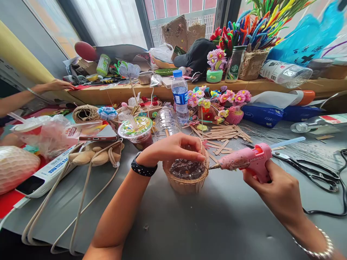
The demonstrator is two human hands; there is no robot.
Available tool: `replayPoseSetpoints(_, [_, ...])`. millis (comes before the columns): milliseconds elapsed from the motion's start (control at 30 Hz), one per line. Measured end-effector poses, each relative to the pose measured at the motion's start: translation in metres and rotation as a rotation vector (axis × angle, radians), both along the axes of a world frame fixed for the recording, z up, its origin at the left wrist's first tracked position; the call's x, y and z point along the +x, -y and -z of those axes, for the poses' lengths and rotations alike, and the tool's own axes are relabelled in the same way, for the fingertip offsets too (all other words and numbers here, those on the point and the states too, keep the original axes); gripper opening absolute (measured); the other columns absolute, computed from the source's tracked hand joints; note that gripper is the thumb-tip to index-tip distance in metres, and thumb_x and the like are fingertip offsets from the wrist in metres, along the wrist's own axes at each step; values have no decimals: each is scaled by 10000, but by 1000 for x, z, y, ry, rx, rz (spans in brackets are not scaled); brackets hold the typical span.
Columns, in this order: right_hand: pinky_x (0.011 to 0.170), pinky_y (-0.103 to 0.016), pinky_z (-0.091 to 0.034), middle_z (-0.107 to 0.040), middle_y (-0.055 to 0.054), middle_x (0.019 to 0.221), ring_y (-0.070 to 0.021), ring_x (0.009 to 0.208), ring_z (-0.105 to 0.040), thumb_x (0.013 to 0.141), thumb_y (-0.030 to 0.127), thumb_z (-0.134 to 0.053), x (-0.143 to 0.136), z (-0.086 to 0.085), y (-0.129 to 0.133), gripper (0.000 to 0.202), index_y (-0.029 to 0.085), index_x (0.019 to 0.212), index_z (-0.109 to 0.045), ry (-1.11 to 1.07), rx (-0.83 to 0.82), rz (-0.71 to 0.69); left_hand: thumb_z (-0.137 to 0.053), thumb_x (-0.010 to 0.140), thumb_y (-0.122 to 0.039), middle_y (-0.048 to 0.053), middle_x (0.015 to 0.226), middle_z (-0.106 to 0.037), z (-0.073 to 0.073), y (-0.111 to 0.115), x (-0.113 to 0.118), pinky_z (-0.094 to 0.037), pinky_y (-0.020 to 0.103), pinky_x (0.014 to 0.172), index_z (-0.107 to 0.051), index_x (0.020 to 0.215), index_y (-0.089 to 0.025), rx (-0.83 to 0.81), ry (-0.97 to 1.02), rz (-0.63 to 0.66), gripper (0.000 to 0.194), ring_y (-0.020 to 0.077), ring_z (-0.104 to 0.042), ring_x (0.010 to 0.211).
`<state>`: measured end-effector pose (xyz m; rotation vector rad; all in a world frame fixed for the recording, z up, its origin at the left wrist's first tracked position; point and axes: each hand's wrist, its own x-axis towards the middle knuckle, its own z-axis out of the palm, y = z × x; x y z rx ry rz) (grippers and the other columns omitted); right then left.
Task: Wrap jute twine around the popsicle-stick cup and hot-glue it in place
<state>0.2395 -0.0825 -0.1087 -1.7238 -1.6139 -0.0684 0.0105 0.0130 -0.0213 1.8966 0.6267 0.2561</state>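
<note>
A small round basket (187,186) with a twine-wrapped rim and a clear plastic inside stands on the grey table. My left hand (181,148) arches over it, its fingers pressed together at the far right part of the rim, where a thin strand rises. What those fingertips pinch is too small to make out. My right hand (282,187) is wrapped round the handle of a pink glue gun (244,159). The gun's metal nozzle points left and meets the right side of the basket's rim. A translucent glue stick sticks out of its back.
Wooden sticks (225,135) lie behind the basket, near a water bottle (180,97) and a lidded cup (136,131). Black scissors (311,171) and a cable are at right. A phone (32,184) and cords (84,191) lie left. Another person's hand (58,85) reaches in at upper left.
</note>
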Motion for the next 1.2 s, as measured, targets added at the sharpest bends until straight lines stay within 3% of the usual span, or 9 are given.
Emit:
replayPoseSetpoints(400, [419, -259, -288, -440, 10, 477, -116, 394, -370, 692, 489, -479, 3, 6, -1, 295, 209, 624, -414, -4, -23, 50, -559, 758, -255, 16, 775, -574, 1, 0, 0, -412, 231, 715, -583, 759, -114, -22, 31, -4, 144, 125, -529, 782])
replayPoseSetpoints(667, [422, -255, -275, -392, 24, 468, -108, 401, -323, 698, 466, -478, 5, 7, -1, 299, 223, 586, -346, 19, 13, 65, -560, 764, -239, 14, 768, -561, 0, 0, -1, -413, 217, 711, -579, 759, -108, -25, 36, 6, 132, 119, -525, 785])
replayPoseSetpoints(1200, [402, -259, -259, -388, 36, 448, -113, 373, -327, 687, 467, -469, 5, 5, -3, 280, 227, 579, -371, -69, -21, 53, -565, 756, -229, 4, 756, -557, 1, -1, -1, -412, 222, 693, -562, 729, -112, -105, 51, -20, 120, 108, -520, 758])
